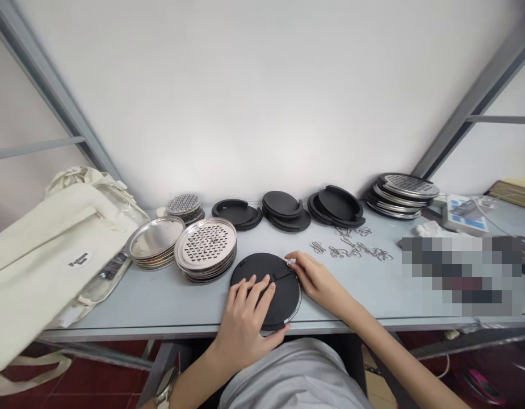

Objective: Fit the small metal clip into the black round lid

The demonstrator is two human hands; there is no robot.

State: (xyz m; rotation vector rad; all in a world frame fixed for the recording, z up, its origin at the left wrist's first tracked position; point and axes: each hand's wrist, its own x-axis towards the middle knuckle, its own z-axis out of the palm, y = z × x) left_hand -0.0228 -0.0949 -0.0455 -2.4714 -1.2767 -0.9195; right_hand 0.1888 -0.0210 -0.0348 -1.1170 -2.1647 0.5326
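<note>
A round black plastic holder lies near the table's front edge, with a slim metallic rim showing along its right side. My left hand rests on top of it, fingers spread flat and the thumb along the near rim. At the holder's far right edge, my right hand pinches a small bent-wire clip between thumb and fingers; the fingertips partly hide it. Just beyond my right hand, several similar wire clips are scattered. Left of the holder stands a stack of perforated metal grater discs.
Shiny metal discs and a smaller grater stack stand at left. Black round holders line the wall side. Assembled discs are stacked farther right. A cream bag covers the left end; a blurred patch lies right.
</note>
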